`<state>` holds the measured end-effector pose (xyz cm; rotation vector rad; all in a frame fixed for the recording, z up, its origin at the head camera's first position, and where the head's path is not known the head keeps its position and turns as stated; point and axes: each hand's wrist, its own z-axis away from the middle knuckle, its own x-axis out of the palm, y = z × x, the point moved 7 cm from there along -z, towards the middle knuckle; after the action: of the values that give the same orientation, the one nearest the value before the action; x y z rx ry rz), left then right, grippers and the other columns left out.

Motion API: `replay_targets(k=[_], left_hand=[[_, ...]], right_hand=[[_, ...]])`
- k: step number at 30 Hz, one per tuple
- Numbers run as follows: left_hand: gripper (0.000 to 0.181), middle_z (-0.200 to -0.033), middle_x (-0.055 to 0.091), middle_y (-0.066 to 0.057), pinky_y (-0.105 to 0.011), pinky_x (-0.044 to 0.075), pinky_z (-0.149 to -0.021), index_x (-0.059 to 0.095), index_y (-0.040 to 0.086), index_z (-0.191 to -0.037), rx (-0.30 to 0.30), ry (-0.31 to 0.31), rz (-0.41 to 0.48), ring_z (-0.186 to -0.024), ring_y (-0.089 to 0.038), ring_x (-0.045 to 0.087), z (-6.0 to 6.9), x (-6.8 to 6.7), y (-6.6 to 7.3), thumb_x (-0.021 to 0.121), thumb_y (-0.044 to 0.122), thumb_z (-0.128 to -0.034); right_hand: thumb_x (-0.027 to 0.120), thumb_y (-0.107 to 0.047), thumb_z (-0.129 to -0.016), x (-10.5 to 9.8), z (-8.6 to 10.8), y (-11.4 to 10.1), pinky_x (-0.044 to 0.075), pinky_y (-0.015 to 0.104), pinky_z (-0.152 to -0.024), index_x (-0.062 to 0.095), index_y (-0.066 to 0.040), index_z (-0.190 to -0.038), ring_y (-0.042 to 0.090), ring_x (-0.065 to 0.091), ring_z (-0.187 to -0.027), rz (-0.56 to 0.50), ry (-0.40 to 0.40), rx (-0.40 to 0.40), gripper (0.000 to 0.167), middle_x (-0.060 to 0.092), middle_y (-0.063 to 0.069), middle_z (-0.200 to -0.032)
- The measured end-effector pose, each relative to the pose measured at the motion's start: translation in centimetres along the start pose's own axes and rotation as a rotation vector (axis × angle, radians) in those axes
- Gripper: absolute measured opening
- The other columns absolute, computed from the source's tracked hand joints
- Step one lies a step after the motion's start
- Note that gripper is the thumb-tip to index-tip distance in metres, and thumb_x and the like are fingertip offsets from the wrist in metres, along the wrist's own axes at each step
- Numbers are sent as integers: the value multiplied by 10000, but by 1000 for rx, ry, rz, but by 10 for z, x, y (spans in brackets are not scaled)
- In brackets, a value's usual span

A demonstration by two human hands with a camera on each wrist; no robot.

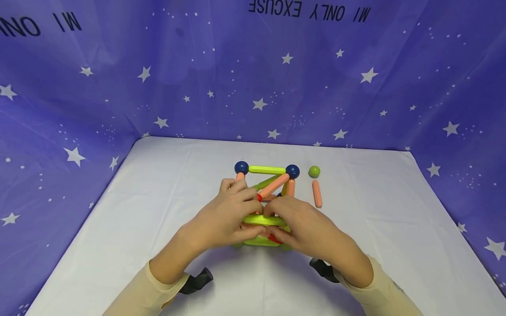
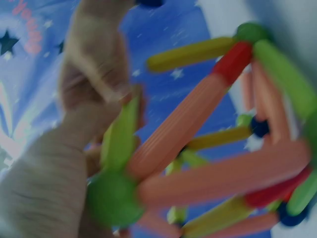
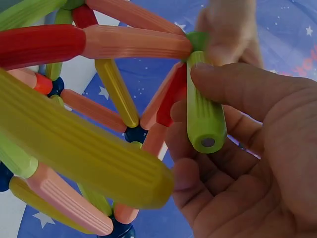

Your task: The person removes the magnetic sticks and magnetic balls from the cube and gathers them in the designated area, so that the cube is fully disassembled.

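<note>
A structure of magnetic sticks and balls, with a navy ball (image 1: 241, 167) at its far corner, stands on the table between both hands. My left hand (image 1: 233, 213) grips its near left side, around a green ball (image 2: 114, 198) from which salmon and lime sticks extend. My right hand (image 1: 312, 224) pinches a lime-green magnetic stick (image 3: 205, 109) between thumb and fingers; one end meets that ball, and the other shows a bare round magnet. A yellow stick (image 3: 94, 148) juts close to the right fingertips. From above, the hands hide much of the structure's near side.
To the right of the structure, a loose green ball (image 1: 314, 171) and a loose salmon stick (image 1: 317, 194) lie on the white tabletop (image 1: 375, 245). Purple star-printed cloth (image 1: 221, 74) hangs behind and along the sides. Black straps (image 1: 196, 281) hang at the wrists.
</note>
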<state>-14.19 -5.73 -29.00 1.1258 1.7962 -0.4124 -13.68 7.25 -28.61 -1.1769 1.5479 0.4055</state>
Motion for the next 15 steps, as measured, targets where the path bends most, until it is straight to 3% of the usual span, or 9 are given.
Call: replay_targets(k=[5, 9, 15], left_hand=[[262, -930, 516, 135, -306, 345, -818, 655, 236, -940, -79, -97, 170, -878, -87, 408, 10, -22, -10, 832, 295, -757], [213, -991, 528, 131, -245, 447, -791, 672, 225, -949, -118, -197, 265, -872, -65, 499, 17, -28, -16, 799, 161, -791], [206, -1003, 554, 103, -227, 490, -728, 707, 185, -953, -132, -211, 341, -835, -70, 539, 19, -30, -19, 792, 79, -798]], right_hand=[[753, -113, -848, 4, -1, -2, 491, 232, -784, 632, -181, -1104, 49, 558, -912, 21, 7, -53, 291, 608, -102, -1079], [747, -141, -859, 6, 1, -3, 499, 223, -742, 639, -184, -1139, 51, 584, -882, 21, -21, -59, 303, 616, -92, -1043], [748, -124, -851, 14, 3, -10, 460, 179, -684, 647, -192, -1084, 18, 521, -744, -83, -145, -66, 263, 596, -144, -912]])
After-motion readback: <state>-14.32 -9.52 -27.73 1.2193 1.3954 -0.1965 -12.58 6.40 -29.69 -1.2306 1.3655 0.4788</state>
